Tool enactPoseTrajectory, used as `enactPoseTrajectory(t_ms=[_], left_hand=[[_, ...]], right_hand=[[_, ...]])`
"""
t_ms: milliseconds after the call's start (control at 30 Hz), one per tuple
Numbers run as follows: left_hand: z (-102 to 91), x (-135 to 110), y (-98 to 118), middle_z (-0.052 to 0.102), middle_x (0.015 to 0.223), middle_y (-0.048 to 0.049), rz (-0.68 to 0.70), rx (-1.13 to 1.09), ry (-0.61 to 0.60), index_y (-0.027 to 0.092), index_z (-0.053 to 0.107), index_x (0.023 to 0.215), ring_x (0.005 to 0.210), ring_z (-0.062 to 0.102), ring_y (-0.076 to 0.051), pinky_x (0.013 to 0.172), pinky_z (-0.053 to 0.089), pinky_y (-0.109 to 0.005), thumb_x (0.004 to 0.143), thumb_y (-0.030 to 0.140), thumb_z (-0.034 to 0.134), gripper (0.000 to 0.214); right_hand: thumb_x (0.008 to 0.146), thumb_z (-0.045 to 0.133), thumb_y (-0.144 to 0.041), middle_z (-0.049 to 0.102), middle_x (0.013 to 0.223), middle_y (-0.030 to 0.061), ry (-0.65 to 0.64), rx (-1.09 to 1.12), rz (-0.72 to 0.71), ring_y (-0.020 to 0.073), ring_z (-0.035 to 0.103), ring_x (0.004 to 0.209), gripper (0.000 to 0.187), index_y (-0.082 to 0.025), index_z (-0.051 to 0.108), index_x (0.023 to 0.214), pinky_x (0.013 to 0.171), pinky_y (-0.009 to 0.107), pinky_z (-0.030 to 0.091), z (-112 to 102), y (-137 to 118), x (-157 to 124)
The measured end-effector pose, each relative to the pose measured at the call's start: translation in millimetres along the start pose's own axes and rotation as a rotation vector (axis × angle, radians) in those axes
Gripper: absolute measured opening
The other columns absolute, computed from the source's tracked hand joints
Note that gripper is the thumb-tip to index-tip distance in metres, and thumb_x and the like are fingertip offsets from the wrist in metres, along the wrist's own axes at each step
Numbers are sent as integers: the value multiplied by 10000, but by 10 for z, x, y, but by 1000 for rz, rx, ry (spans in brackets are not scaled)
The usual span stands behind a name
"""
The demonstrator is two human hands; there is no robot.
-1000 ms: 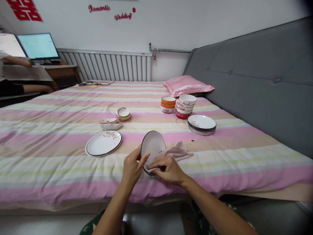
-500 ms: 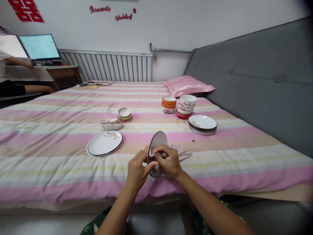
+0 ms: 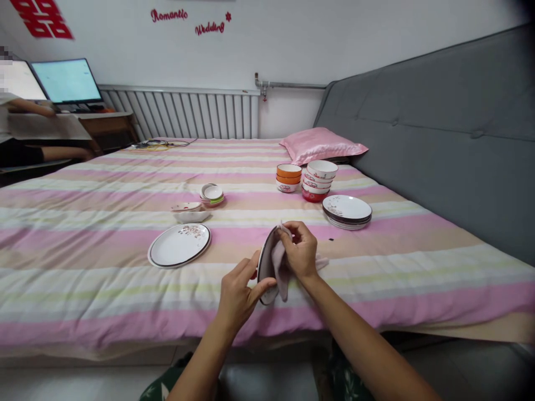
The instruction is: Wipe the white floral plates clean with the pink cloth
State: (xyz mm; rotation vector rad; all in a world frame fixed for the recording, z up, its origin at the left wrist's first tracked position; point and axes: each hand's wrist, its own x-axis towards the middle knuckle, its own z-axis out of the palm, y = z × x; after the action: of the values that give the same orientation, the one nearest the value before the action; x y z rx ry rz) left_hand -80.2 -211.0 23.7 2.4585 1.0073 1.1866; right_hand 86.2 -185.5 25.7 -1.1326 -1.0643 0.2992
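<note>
My left hand (image 3: pixel 238 292) grips the lower rim of a white plate with a dark edge (image 3: pixel 264 266), held almost on edge over the near side of the bed. My right hand (image 3: pixel 300 249) is closed on a pale pink cloth (image 3: pixel 281 267) and presses it against the plate's upper part. The cloth drapes down over the plate's face. A similar flowered plate (image 3: pixel 179 245) lies flat on the bedspread to the left.
On the striped bedspread (image 3: pixel 83 234) sit a stack of plates (image 3: pixel 346 211), two stacks of bowls (image 3: pixel 318 180), small dishes (image 3: pixel 211 194) and a shallow bowl (image 3: pixel 189 211). A pink pillow (image 3: pixel 321 145) lies by the grey sofa back (image 3: pixel 438 139). Another person (image 3: pixel 25 131) sits at monitors far left.
The plate has turned further on edge. My right hand has slid the cloth from the plate's lower rim up to its top, and the cloth has lifted off the bed.
</note>
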Motion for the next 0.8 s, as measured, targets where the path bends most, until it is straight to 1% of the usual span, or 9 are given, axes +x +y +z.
enactPoseTrajectory(t_ms=[200,367,433,567,700,800], left_hand=[[-10,2,-8,590,756,-39,-24,-21,-19,122,526,1215,681,553,-138,669,460,-247,872,389,494,436],[-17,-6,-15,594,767,-44,-39,-38,-18,119,525,1216,671,548,-136,650,451,-248,879,363,484,418],[-17,-8,-15,588,760,-40,-44,-43,-17,123,529,1213,669,546,-135,647,448,-246,878,357,484,411],[-10,-4,-14,552,712,-19,-45,-45,2,128,528,1223,635,521,-127,622,437,-237,878,353,482,415],[1,2,-20,531,686,-5,-57,-47,22,151,508,1252,620,502,-121,618,433,-235,879,366,478,432],[6,8,-21,529,692,-7,-76,-55,18,146,511,1248,616,493,-118,612,430,-233,881,370,474,432]], right_hand=[[739,573,-276,671,810,42,-7,-143,62,167,613,747,156,-165,631,831,675,261,459,-67,92,74],[716,542,-257,704,801,55,-49,-300,114,182,627,726,195,-163,675,824,703,276,463,-142,145,112],[724,524,-253,719,832,54,-102,-380,141,186,640,757,227,-172,695,850,719,269,462,-188,180,131],[744,498,-243,728,918,44,-286,-572,199,186,655,838,277,-197,714,910,733,252,452,-283,277,161],[727,513,-237,736,863,52,-391,-656,219,205,658,797,255,-202,735,849,675,260,431,-346,346,142],[717,521,-224,735,772,66,-464,-705,223,205,649,710,226,-200,742,757,604,255,394,-376,356,99]])
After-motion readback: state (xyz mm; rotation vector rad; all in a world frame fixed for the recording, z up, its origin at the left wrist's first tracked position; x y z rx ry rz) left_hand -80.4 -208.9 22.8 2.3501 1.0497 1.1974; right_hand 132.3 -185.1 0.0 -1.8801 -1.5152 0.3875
